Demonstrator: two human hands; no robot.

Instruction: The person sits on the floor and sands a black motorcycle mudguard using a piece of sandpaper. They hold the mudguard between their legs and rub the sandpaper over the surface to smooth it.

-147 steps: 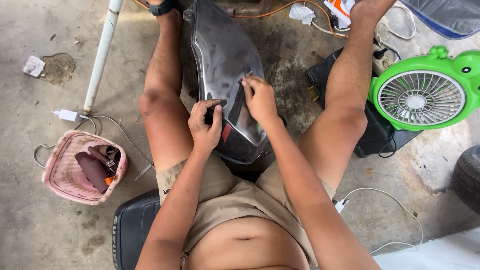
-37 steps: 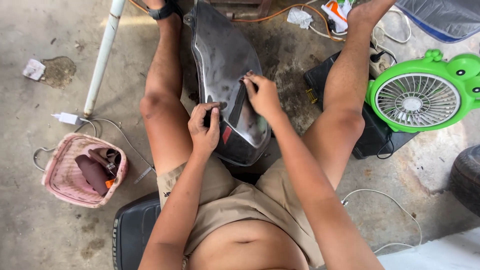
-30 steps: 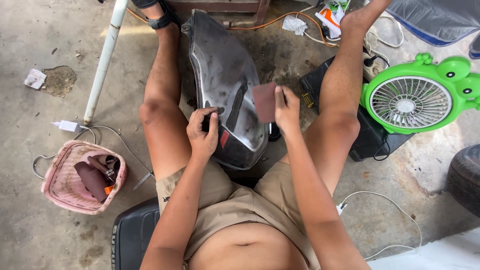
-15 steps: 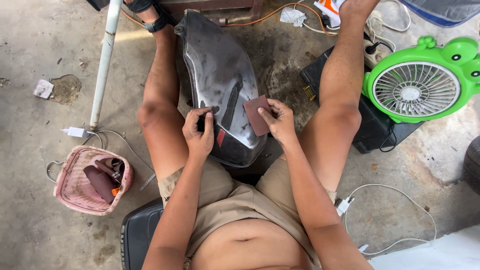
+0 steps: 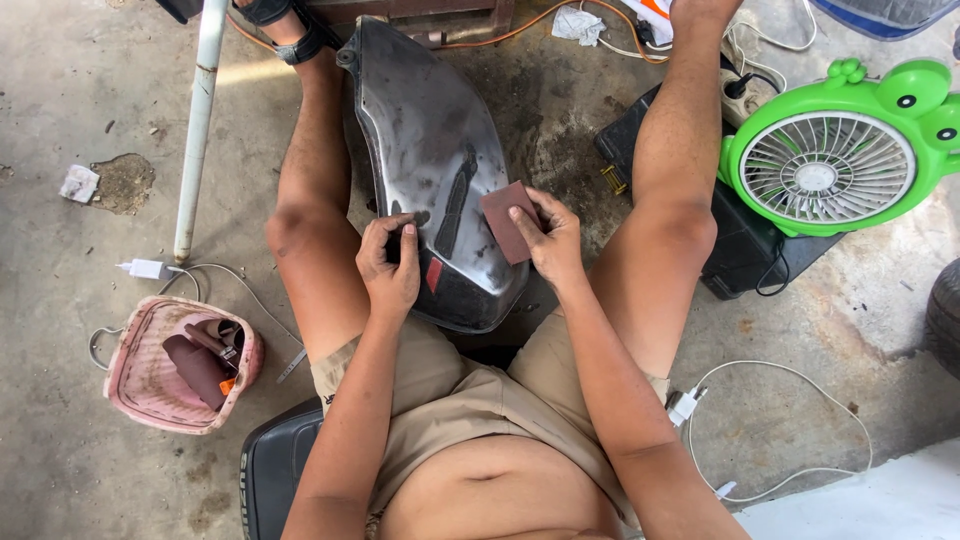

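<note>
A reddish-brown sheet of sandpaper (image 5: 506,221) lies flat against the right side of a dark, scuffed metal tank (image 5: 432,170) that rests on the concrete floor (image 5: 90,90) between the person's legs, and the right hand (image 5: 548,238) pinches the sheet between thumb and fingers. The left hand (image 5: 390,268) is curled shut over the tank's near left edge, gripping it beside a small red mark. Outward, a green frog-shaped fan (image 5: 838,160) stands to the right on a black case (image 5: 745,245), a pink basket (image 5: 165,365) sits at the left near a white pipe (image 5: 197,125), and white cables (image 5: 770,430) trail over the floor.
</note>
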